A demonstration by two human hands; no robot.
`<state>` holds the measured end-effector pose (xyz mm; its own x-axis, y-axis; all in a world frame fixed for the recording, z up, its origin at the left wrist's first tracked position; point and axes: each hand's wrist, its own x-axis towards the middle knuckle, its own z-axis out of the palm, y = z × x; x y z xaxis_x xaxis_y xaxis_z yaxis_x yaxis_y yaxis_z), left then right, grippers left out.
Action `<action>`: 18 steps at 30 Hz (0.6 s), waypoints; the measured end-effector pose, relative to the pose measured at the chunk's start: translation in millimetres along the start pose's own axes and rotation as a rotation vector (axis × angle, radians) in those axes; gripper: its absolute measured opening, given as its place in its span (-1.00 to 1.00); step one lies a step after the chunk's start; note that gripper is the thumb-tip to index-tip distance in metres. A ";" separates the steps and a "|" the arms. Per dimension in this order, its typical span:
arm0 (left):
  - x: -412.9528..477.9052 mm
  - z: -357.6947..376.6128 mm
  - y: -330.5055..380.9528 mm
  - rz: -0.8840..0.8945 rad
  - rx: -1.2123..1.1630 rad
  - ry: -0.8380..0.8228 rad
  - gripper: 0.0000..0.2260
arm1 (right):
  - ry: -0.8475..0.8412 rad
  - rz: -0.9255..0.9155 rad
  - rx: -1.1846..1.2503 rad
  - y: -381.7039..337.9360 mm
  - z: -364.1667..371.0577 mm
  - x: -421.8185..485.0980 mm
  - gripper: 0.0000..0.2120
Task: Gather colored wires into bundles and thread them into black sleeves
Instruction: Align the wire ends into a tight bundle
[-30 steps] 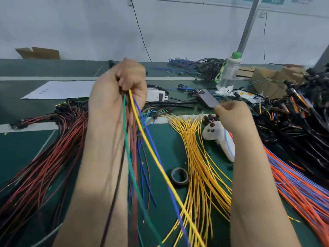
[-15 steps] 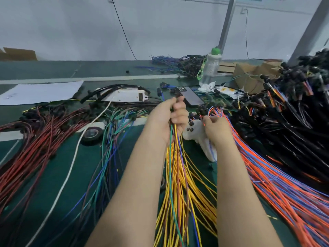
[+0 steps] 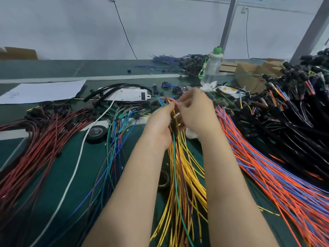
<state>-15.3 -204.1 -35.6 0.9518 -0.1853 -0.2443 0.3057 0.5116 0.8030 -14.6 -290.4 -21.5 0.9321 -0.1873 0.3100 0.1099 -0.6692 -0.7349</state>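
My left hand (image 3: 157, 125) grips the wire bundle (image 3: 174, 138) and my right hand (image 3: 195, 111) pinches its tips. If either loosens, strands could slip out.

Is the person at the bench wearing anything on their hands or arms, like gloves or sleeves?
No. The left hand and right hand are bare, with no gloves, and no ring or watch shows. The left forearm and right forearm are uncovered down to the picture's bottom edge; no sleeve is in view.

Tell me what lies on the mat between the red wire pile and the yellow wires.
Head view shows a white cable, a black tape roll and a loose bunch of green and blue wires there.
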 end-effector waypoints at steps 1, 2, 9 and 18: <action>-2.4 -1.9 1.7 -0.006 -0.006 0.015 -0.76 | -0.033 -0.007 -0.027 -2.2 3.1 -0.7 -0.93; -4.5 -3.9 3.8 -0.006 -0.025 0.025 -0.74 | -0.068 -0.021 -0.036 -5.2 5.9 -1.6 -0.95; -7.7 -22.4 49.0 0.196 -0.488 0.091 -0.74 | -0.480 -0.012 -0.065 -19.3 -7.6 -19.6 -0.74; -13.7 -35.8 118.3 0.289 -0.347 -0.029 -0.71 | -0.632 -0.323 -0.021 -77.6 -15.5 -26.9 -0.67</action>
<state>8.7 -111.0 43.2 0.9997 -0.0144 -0.0174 0.0220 0.7957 0.6054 -53.5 -244.5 36.6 0.8764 0.4719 0.0963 0.4139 -0.6358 -0.6515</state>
